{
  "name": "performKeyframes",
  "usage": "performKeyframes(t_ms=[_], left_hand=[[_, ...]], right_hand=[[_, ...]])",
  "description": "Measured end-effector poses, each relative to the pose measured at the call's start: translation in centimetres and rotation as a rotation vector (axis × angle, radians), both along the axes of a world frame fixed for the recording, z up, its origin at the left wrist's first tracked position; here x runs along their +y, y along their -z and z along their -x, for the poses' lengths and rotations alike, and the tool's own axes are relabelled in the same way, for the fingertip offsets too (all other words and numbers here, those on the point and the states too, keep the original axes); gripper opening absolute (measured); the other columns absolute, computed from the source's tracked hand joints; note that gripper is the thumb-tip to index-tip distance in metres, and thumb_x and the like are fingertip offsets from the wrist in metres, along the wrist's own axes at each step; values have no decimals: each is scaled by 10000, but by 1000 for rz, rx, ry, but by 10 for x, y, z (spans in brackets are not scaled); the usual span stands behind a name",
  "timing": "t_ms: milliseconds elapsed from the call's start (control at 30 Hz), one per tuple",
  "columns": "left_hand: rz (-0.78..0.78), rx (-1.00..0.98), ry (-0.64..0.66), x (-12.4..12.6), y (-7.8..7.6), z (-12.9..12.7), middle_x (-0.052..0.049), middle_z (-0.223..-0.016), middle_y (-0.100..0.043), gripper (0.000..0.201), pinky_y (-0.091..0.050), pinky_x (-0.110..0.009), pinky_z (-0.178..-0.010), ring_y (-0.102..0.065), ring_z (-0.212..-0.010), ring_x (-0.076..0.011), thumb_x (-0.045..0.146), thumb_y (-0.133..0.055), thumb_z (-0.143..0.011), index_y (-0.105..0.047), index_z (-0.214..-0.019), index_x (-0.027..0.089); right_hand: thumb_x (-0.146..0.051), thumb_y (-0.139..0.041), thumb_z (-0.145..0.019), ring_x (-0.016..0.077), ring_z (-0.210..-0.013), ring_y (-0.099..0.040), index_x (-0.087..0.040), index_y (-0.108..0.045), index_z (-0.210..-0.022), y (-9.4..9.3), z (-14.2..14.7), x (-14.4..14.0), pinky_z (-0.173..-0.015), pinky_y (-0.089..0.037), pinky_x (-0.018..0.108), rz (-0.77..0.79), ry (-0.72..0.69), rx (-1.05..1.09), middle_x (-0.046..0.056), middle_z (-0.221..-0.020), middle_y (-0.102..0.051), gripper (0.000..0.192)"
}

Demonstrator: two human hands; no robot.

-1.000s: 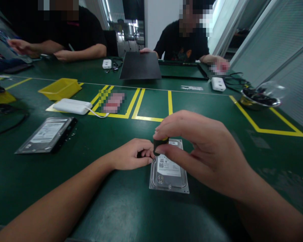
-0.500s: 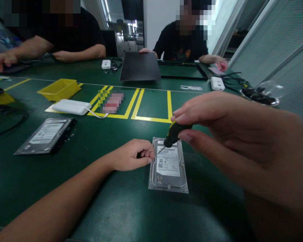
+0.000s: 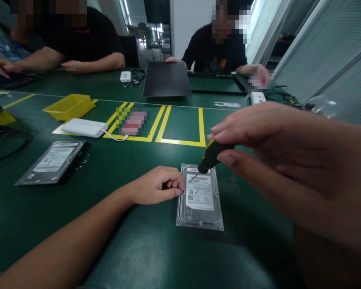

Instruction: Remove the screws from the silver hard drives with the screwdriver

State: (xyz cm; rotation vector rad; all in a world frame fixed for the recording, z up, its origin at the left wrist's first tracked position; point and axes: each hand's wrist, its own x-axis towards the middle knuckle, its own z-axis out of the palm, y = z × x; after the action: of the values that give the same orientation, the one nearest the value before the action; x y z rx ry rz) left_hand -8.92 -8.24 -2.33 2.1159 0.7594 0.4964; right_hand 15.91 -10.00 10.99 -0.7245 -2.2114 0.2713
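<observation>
Drive (image 3: 200,198) flat near surface's (image 3: 123,245) near edge. Left hand (image 3: 156,185) curled shut, steadying drive's left edge. Right hand (image 3: 276,160) pinches screwdriver (image 3: 212,154), tip over top-left screw. Step: unscrewing; next needs tip seated squarely.

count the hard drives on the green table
2. One silver metal hard drive with a white label lies beside the left hand, under the black-and-yellow screwdriver. A second silver drive lies far left. Others may be hidden.
</observation>
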Motion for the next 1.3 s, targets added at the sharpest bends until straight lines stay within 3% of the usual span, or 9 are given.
performKeyframes(t_ms=[567,1000,1300], left_hand=[[-109,34,-14,-4,-2,-2,2,-779,-558,70,-391,-240,-640,-496,-688,-112,186,-554,-891,-615,-874,156],[-111,88,29,-1,-4,4,-23,-903,-590,130,-414,-271,-765,-553,-834,-142,216,-484,-977,-598,-948,163],[-104,96,39,-1,-5,5,-24,-924,-607,103,-420,-261,-765,-572,-850,-144,216,-514,-969,-603,-954,167]], right_hand=[[-125,-668,-828,231,-995,-673,-279,-670,-1014,0,0,1,-830,-581,408,-24,-2,-1,11,-1038,-720,242],[-146,-670,-840,225,-991,-671,-278,-665,-983,-1,2,0,-826,-575,407,-13,22,4,1,-1022,-717,194],[-126,-681,-820,233,-976,-673,-282,-683,-986,-2,2,-1,-818,-581,400,-18,14,7,13,-1014,-718,228]])
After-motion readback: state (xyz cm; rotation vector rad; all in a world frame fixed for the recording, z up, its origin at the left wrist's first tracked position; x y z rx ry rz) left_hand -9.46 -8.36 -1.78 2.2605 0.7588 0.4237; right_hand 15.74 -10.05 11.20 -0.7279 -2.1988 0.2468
